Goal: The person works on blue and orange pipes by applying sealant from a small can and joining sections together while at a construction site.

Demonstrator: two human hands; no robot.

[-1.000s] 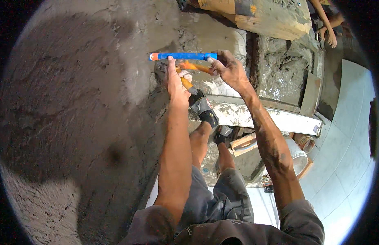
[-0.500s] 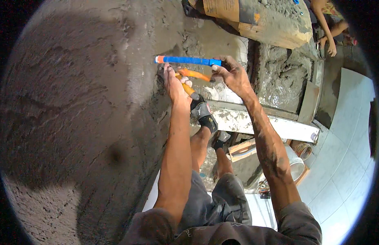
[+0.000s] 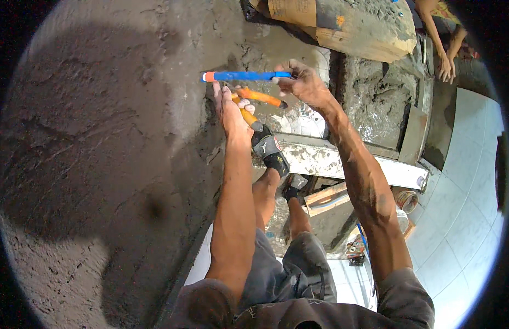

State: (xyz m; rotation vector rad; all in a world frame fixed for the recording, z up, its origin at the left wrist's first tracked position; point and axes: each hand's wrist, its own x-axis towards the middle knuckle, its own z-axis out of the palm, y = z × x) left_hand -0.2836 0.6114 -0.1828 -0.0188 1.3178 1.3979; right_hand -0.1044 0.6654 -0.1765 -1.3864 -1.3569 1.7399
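A short blue pipe [image 3: 241, 76] lies level in front of me, with an orange-and-white band at its left end. My right hand [image 3: 305, 86] pinches its right end between thumb and fingers. Below it, my left hand [image 3: 232, 112] is closed around a plier-like tool with two orange-yellow handles [image 3: 261, 98], dark at their tips. The handles are spread apart. Its jaws are hidden, so the exact kind of tool cannot be told. The left fingertips are close under the pipe's banded end; whether they touch it is unclear.
Rough grey mortar [image 3: 101, 137] covers the left side. A torn cardboard piece [image 3: 364, 41] bearing mortar lies at the far right, near another person's hands [image 3: 445, 67]. A mortar-filled trough [image 3: 378, 104], a pale ledge [image 3: 342, 162] and a wooden frame [image 3: 326, 199] are to the right.
My right hand and the blue pipe have shifted slightly left and up. My left hand has moved a little left with the tool. The other person's hands have come together.
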